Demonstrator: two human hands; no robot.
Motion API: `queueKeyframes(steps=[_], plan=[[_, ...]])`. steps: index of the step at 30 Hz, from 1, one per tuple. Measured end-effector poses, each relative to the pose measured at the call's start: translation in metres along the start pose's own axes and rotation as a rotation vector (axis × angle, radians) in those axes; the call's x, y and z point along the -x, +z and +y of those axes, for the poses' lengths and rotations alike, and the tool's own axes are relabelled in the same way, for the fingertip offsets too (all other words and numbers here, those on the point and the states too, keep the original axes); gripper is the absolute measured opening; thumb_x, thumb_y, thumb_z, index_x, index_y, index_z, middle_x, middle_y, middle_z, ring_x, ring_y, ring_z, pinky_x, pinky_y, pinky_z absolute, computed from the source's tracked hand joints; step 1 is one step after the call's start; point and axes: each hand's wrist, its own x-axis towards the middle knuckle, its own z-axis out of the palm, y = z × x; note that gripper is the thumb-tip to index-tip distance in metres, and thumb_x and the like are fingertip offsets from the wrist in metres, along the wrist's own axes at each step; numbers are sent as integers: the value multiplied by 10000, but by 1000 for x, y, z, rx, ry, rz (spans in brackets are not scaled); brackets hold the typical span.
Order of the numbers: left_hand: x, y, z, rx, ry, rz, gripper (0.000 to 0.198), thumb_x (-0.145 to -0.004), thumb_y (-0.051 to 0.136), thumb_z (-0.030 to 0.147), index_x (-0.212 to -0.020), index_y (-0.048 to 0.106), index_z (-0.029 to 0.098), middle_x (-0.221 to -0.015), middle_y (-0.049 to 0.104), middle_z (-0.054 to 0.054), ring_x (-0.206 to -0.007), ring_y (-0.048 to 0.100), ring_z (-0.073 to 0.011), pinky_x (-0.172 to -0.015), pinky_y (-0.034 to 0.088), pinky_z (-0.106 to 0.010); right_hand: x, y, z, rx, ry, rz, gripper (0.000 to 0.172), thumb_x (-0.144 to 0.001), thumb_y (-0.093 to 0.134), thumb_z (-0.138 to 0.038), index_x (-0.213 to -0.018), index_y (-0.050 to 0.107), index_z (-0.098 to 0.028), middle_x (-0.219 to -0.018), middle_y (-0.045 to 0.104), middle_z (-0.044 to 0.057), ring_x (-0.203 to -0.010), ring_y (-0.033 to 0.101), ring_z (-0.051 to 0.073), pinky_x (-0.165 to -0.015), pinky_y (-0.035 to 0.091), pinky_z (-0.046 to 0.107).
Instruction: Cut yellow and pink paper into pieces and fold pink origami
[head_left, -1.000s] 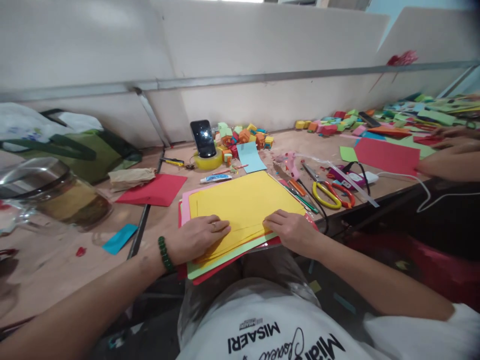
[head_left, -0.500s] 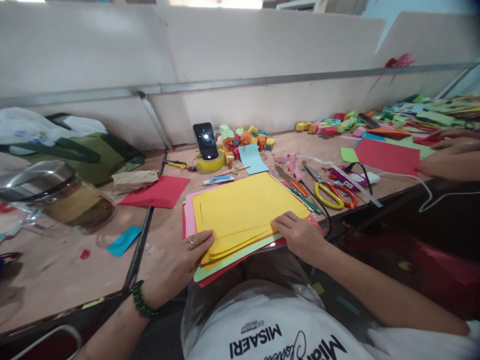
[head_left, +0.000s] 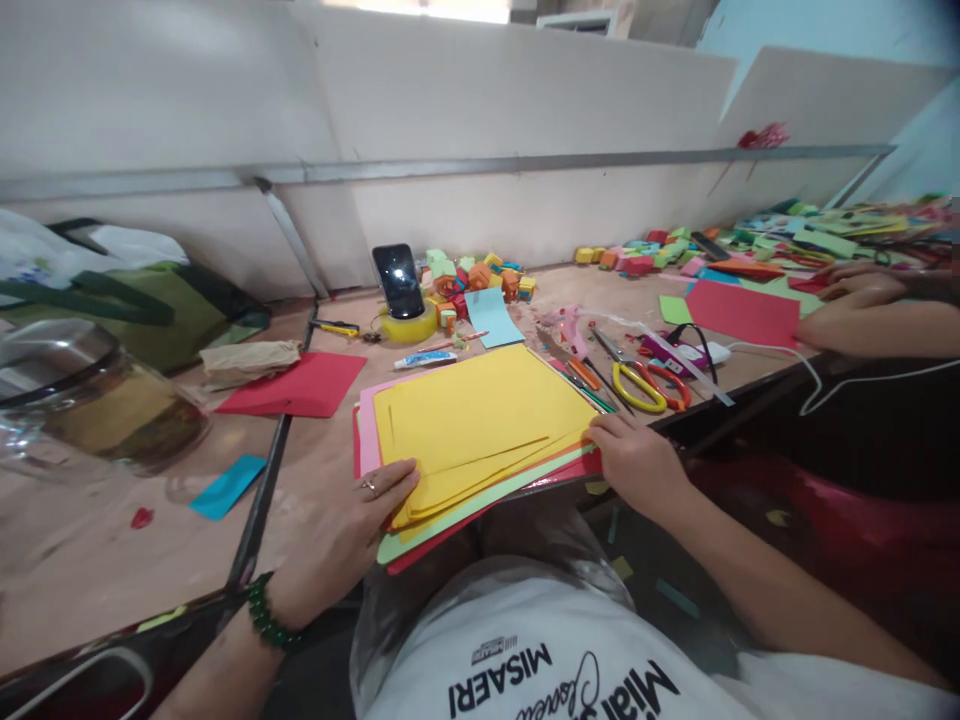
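A stack of colored paper (head_left: 472,410), with yellow sheets on top and pink, green and red ones below, lies at the table's front edge and juts slightly past it. My left hand (head_left: 371,515), wearing a ring, rests its outstretched fingers on the near left corner of the yellow sheets; its thumb is hidden. At the right corner, my right hand (head_left: 637,460) has its fingers closed on the edge of the yellow paper. The near edges of the yellow sheets are fanned unevenly. Just beyond the right corner lie yellow-and-orange-handled scissors (head_left: 637,385).
Behind the stack are a phone (head_left: 398,280) on a yellow tape roll (head_left: 409,325), folded paper cubes (head_left: 476,280) and a glue tube (head_left: 425,359). A pink glue gun (head_left: 571,330) lies right. A glass jug (head_left: 112,400) stands left. Another person's hand (head_left: 862,290) is at far right.
My right hand has slid right along the near edge to the stack's right corner. My left hand stays on the left corner. The whole view has shifted slightly.
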Motion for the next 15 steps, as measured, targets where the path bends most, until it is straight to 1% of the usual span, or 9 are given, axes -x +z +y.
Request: queueKeyframes(steps=[1,3,5,8,9,12,13,14,15], plan=[[-1,0,0,-3,-1,-4,499,-847,344,84,-1253,621,171,-1323,611,-92,-1125,637,-219,-946,538,-329,-1,-9,-1,-10,-11,50,280,-839,438,-21,-866,665,-182,-895,672,91,-869,574,233,-758,481,350],[-3,-3,2,4,-3,-19,478,-866,340,111,-1246,625,168,-1312,620,-90,-1137,628,-218,-966,522,-332,-7,-25,-11,-74,-80,129,303,-893,412,-86,-989,674,-204,-936,683,91,-890,591,230,-786,498,366],[-8,-8,4,31,-14,-50,449,-898,331,156,-1228,634,172,-1300,628,-88,-1161,608,-219,-996,499,-344,-14,-34,-27,-161,-169,116,305,-934,404,-165,-1097,654,-227,-1032,683,98,-951,602,233,-822,510,387],[-12,-15,7,55,-74,-102,406,-943,388,329,-1248,612,182,-1345,584,-113,-1227,549,-257,-1025,468,-405,-20,-28,-49,-291,-311,50,292,-947,479,-330,-1148,627,-178,-1168,656,135,-1078,584,252,-896,507,417],[-13,-17,8,49,-104,-97,469,-918,460,435,-1290,578,175,-1388,537,-140,-1264,510,-294,-1035,452,-448,-20,-22,-54,-324,-345,24,341,-935,511,-383,-1170,613,-158,-1212,638,150,-1127,565,264,-930,495,436],[-9,-17,10,32,-152,-54,1008,-668,660,710,-1446,387,129,-1501,348,-238,-1370,337,-417,-1060,371,-578,-16,-4,-57,-388,-347,-42,487,-882,584,-482,-1253,565,-167,-1330,566,166,-1255,491,298,-1020,429,512],[-7,-16,11,33,-151,-52,1104,-608,681,744,-1468,351,134,-1518,307,-251,-1386,297,-435,-1062,353,-600,-14,1,-54,-401,-313,-50,511,-865,604,-494,-1269,556,-185,-1355,545,165,-1283,468,306,-1038,410,531],[-5,-15,11,37,-142,-61,1108,-598,685,749,-1472,351,156,-1526,291,-249,-1392,284,-439,-1061,348,-608,-14,4,-51,-410,-267,-46,536,-844,628,-502,-1279,552,-197,-1368,531,167,-1301,449,316,-1046,400,543],[-3,-13,12,42,-127,-75,1034,-629,679,730,-1459,384,188,-1528,297,-236,-1388,297,-431,-1056,359,-603,-14,5,-46,-412,-220,-31,565,-821,655,-506,-1284,549,-201,-1368,527,172,-1307,440,325,-1045,403,548]])
